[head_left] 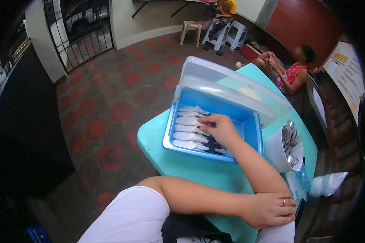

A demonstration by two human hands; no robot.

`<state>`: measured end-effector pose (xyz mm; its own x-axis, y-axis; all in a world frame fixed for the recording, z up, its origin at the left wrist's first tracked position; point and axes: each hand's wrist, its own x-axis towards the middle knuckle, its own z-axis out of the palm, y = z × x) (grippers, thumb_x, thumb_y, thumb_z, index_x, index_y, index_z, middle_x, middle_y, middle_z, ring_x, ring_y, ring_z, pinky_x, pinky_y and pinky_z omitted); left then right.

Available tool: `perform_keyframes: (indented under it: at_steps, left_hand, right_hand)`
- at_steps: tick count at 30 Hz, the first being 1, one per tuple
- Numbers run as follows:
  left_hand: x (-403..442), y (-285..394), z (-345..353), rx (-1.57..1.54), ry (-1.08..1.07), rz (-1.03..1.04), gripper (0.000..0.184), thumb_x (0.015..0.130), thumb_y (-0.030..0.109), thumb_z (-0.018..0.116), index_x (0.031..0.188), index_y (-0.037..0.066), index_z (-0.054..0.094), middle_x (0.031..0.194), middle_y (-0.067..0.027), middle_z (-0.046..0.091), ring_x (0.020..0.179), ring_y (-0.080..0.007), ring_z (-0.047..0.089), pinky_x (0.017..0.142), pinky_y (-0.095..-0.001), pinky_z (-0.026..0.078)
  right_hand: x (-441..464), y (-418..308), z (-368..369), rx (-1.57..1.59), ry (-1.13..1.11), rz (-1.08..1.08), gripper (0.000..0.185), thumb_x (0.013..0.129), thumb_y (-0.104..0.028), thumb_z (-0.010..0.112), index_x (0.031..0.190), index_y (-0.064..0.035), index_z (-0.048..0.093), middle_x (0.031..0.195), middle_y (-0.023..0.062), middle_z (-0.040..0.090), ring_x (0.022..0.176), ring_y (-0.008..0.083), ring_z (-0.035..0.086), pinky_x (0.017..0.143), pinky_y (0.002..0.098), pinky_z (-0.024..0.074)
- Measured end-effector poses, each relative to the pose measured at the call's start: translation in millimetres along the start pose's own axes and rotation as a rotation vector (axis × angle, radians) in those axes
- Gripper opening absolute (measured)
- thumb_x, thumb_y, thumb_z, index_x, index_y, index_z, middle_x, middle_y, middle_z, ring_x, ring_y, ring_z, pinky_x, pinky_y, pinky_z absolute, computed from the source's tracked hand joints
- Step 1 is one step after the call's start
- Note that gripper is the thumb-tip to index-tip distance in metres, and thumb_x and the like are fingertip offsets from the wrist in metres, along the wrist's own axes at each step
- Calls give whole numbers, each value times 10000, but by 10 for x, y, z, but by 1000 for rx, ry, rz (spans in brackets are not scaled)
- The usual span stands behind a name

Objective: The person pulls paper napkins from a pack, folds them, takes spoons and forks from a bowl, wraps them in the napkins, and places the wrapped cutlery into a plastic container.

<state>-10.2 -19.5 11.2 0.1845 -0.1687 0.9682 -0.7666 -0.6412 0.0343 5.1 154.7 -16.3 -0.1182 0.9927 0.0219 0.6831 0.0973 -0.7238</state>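
Note:
My right hand reaches into a blue plastic box, its thumb and fingers pinched at the end of a napkin-wrapped cutlery bundle. Several such bundles lie side by side in a row there, dark handles showing at their right ends. My left hand, with a ring on one finger, is wrapped round my right arm near the elbow. The box's translucent lid stands raised at the far side. A white bucket to the right holds spoons and forks.
The turquoise table carries the box and bucket. Beside the bucket lies a blue-and-clear plastic pack, with a white plastic bag at the table's right edge. One person sits beyond the table; another sits on a stool farther back.

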Motion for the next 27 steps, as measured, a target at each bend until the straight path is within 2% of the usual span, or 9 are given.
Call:
perform_keyframes:
  at_steps: [4, 8, 10, 11, 12, 13, 16, 22, 27]
  left_hand:
    - [14, 7, -102, -82, -134, -31, 549, 812, 299, 596, 1245, -32, 523, 1229, -244, 542, 1233, -446, 500, 1050, -575, 364]
    - [6, 14, -150, -40, -172, -5, 540, 803, 300, 613, 1226, -28, 532, 1222, -237, 546, 1234, -444, 505, 1048, -564, 387]
    - [2, 10, -169, -39, -196, 23, 509, 812, 284, 608, 1212, -23, 542, 1206, -230, 558, 1220, -443, 520, 1038, -554, 409]
    - [-3, -2, -191, 29, -211, 65, 418, 829, 234, 590, 1166, -14, 587, 1174, -193, 590, 1184, -383, 561, 1011, -505, 455]
    - [13, 30, -196, 49, -198, 78, 395, 828, 215, 586, 1152, -11, 601, 1170, -181, 601, 1167, -361, 575, 998, -488, 469]
    - [29, 53, -208, 71, -189, 92, 374, 827, 196, 581, 1138, -8, 615, 1165, -169, 612, 1151, -338, 589, 985, -471, 482]
    - [132, 109, -291, 71, -188, 104, 343, 807, 171, 591, 1096, -3, 651, 1166, -145, 634, 1107, -288, 621, 946, -426, 515]
    - [141, 123, -246, 46, -209, 64, 266, 774, 111, 616, 994, -20, 688, 1092, -156, 669, 1004, -286, 669, 866, -387, 553]
    - [81, 73, -191, 11, -261, -16, 248, 722, 13, 635, 957, -48, 687, 1019, -159, 673, 923, -289, 682, 787, -375, 574]
  right_hand:
    - [16, -20, -43, -5, -33, 37, 325, 788, -188, 805, 1093, -87, 754, 1002, 138, 711, 888, 242, 677, 804, 353, 527]
    - [16, -7, -86, -52, 38, -42, 337, 790, -240, 797, 1085, -84, 755, 994, 145, 703, 892, 262, 674, 805, 360, 528]
    - [-33, -4, -156, -33, 127, -131, 285, 807, -222, 769, 1049, -73, 758, 954, 153, 689, 887, 296, 669, 811, 375, 529]
    - [-118, -38, -215, -33, 184, -166, 267, 813, -215, 761, 1036, -69, 759, 938, 155, 687, 882, 308, 669, 811, 380, 528]
    - [-228, -98, -285, -1, 202, -206, 246, 842, -148, 738, 1069, -53, 747, 973, 121, 681, 857, 217, 650, 807, 334, 514]
    - [-371, -142, -344, 96, 220, -226, 239, 843, -149, 739, 1057, -42, 743, 967, 126, 683, 867, 227, 658, 808, 343, 516]
    - [-890, -144, -509, -44, 399, -485, 144, 823, -109, 753, 958, -61, 744, 914, 105, 684, 836, 263, 650, 756, 364, 513]
    - [-2105, 208, -768, -255, 505, -350, 93, 808, -122, 760, 893, -88, 743, 849, 90, 677, 804, 278, 648, 723, 384, 513]
    - [-2988, 383, -1071, -340, 724, -81, 107, 808, -77, 753, 915, -75, 749, 866, 83, 705, 792, 239, 652, 697, 346, 510]
